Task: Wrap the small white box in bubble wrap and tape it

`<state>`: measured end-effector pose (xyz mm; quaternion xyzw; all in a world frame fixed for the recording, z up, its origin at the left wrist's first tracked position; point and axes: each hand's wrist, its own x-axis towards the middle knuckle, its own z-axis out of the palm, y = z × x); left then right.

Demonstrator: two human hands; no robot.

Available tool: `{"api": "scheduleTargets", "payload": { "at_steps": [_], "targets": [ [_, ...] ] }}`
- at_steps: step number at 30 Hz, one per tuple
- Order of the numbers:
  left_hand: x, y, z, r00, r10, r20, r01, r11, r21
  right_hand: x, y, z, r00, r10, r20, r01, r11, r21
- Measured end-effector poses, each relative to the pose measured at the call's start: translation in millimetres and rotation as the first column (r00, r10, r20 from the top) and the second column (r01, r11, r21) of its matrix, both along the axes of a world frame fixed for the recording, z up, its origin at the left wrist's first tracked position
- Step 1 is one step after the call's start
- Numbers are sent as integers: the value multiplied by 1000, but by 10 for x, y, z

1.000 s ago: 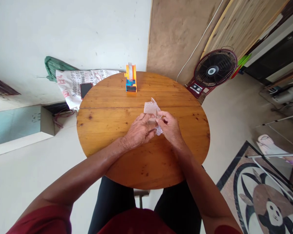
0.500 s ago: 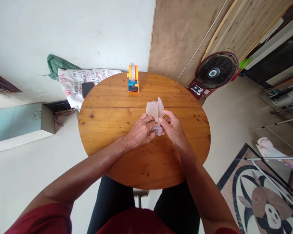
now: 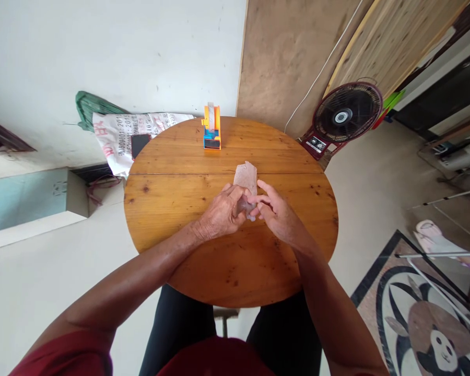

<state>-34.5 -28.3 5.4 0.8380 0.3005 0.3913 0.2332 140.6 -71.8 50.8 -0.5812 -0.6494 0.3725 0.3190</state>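
Over the middle of a round wooden table (image 3: pixel 180 188) my two hands meet around a small piece of clear bubble wrap (image 3: pixel 246 177). My left hand (image 3: pixel 221 214) is closed on its lower part, and the sheet sticks up beyond the fingers. My right hand (image 3: pixel 276 209) lies against it from the right; the thumb and forefinger touch the wrap while the other fingers are stretched out. An orange and blue tape dispenser (image 3: pixel 212 127) stands at the table's far edge, well beyond both hands.
A printed white sack (image 3: pixel 117 136) with a dark phone-like object (image 3: pixel 139 144) on it lies at the table's far left, against a white wall. A red floor fan (image 3: pixel 342 117) stands at the right. A panda rug (image 3: pixel 431 324) covers the floor at lower right.
The bubble wrap has been drawn lower into my hands and stands flatter. My right fingers have opened out from a pinch, and the hand has slid slightly right.
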Motion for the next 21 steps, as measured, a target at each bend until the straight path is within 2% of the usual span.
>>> {"api": "scheduleTargets", "payload": {
  "at_steps": [3, 8, 13, 18, 21],
  "targets": [
    [7, -1, 4, 998, 6, 64, -2, 998, -62, -26, -42, 31, 992, 38, 123, -44, 998, 51],
    [60, 0, -30, 988, 115, 103, -99, 985, -143, -119, -133, 70, 944, 25, 330, -66, 991, 114],
    [121, 17, -76, 984, 153, 88, -132, 970, -206, -121, -121, 91, 932, 62, 358, -107, 989, 107],
    [149, -11, 23, 979, 203, -32, -204, 940, -273, -23, 14, 168, 914, 136, 381, -165, 985, 46],
    [163, 2, 115, 963, 217, -159, -254, 928, -272, 24, 110, 238, 901, 184, 392, -215, 976, 35]
  ]
}}
